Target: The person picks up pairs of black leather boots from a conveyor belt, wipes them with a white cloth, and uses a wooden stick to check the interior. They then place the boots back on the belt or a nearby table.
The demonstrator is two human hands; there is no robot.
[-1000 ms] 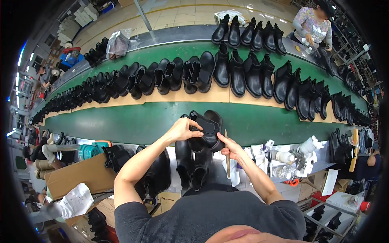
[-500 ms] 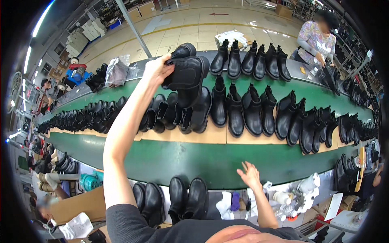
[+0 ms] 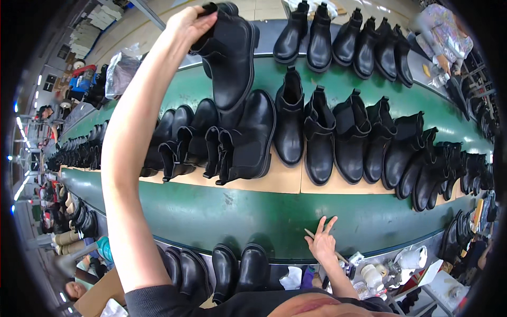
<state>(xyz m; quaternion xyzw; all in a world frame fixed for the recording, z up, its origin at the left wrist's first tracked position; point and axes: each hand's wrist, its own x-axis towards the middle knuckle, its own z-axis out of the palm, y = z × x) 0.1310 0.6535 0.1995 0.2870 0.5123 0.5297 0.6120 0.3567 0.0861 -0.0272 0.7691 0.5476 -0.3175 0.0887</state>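
My left hand (image 3: pixel 191 22) is closed on the tops of a pair of black ankle boots, held up above the far side of the green table (image 3: pixel 211 211). The nearer boot (image 3: pixel 231 63) hangs toe down, and mostly hides the other behind it. Below them stands a row of black ankle boots (image 3: pixel 289 127) on brown cardboard. Over the near part of the table, my right hand (image 3: pixel 323 246) has two fingers stretched out and a thin pale stick (image 3: pixel 309 233) held in its grip. Whether the stick is a pen or a brush handle, I cannot tell.
More black boots (image 3: pixel 320 37) stand along the far ledge, and others (image 3: pixel 252 267) along the near edge. White containers (image 3: pixel 372 276) and a white jug-like vessel (image 3: pixel 412 258) sit at the near right. Another person (image 3: pixel 443 37) works at the far right. A plastic bag (image 3: pixel 122 71) lies far left.
The view has shifted closer to the table. My left hand and its boots appear higher and further left. My right fingers have changed pose, and the thin stick now shows.
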